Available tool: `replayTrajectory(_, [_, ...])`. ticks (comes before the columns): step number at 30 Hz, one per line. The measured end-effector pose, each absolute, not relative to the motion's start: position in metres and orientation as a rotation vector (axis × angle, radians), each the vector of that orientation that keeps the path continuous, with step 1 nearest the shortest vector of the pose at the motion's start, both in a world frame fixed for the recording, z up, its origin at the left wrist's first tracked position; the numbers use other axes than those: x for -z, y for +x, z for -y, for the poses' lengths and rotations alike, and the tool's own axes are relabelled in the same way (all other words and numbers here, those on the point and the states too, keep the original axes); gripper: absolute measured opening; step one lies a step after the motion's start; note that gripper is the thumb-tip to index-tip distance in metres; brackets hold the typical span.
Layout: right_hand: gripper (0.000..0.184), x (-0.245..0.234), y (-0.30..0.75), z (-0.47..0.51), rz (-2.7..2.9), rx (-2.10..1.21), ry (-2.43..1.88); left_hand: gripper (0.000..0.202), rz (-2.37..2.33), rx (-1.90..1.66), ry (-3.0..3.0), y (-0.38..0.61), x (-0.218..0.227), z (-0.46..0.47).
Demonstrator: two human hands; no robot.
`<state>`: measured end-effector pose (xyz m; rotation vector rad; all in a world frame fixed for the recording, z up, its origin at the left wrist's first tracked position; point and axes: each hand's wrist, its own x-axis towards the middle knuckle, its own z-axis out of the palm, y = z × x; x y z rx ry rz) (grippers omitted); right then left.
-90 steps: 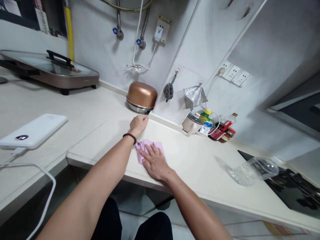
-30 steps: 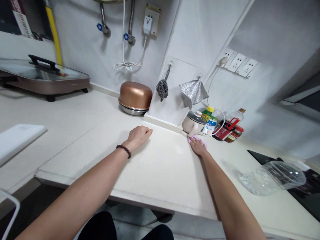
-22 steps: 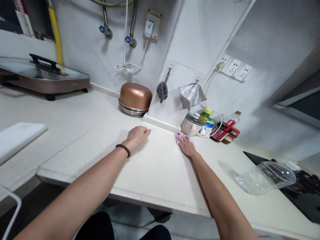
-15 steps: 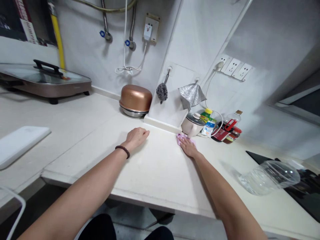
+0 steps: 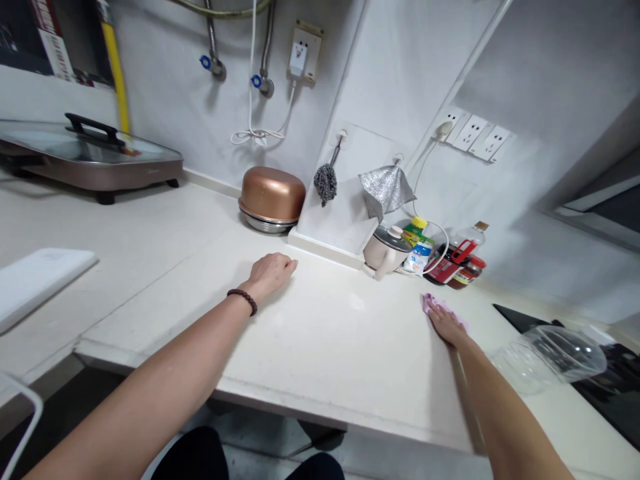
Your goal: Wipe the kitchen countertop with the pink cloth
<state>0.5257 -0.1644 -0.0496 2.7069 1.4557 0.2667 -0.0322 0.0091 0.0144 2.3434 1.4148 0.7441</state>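
Observation:
My left hand (image 5: 273, 274), with a dark beaded bracelet on its wrist, rests on the white countertop (image 5: 320, 353) as a loose fist, and nothing shows in it. My right hand (image 5: 448, 325) lies on a pink cloth (image 5: 431, 304), pressing it against the counter, with the fingers stretched over it. Cloth edges show past the fingertips and along the right side of the hand. Behind the right hand stand a dark bottle with a red handle (image 5: 444, 268) and a red-lidded jar (image 5: 469, 272).
A lidded pale pot (image 5: 383, 257) and a white packet (image 5: 419, 257) stand by the wall. A copper-coloured pan (image 5: 274, 194) rests on metal bowls. A clear plastic container (image 5: 555, 357) lies right of my forearm, near the black cooktop (image 5: 617, 407). An electric pan (image 5: 140, 175) sits far left.
My right hand has slid right along the counter with the pink cloth, from beside the pale pot to in front of the bottles. My left hand has stayed almost still.

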Motion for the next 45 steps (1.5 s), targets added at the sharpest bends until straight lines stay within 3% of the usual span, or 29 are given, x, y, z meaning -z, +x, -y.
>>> replayTrajectory(9, [0.067,0.061,0.524,0.201,-1.419,-0.167,2.764,0.046,-1.437,-0.756,2.341,-0.032,-0.01,-0.014])
replayTrajectory(31, [0.056,0.066,0.383,0.37,-1.932,-0.176,2.475,0.043,-1.439,-0.77,2.272,-0.036,-0.008,-0.016])
replayTrajectory(45, [0.058,0.051,0.383,0.311,-1.946,-0.086,2.402,0.044,-1.376,-0.775,2.302,-0.027,-0.006,-0.01])
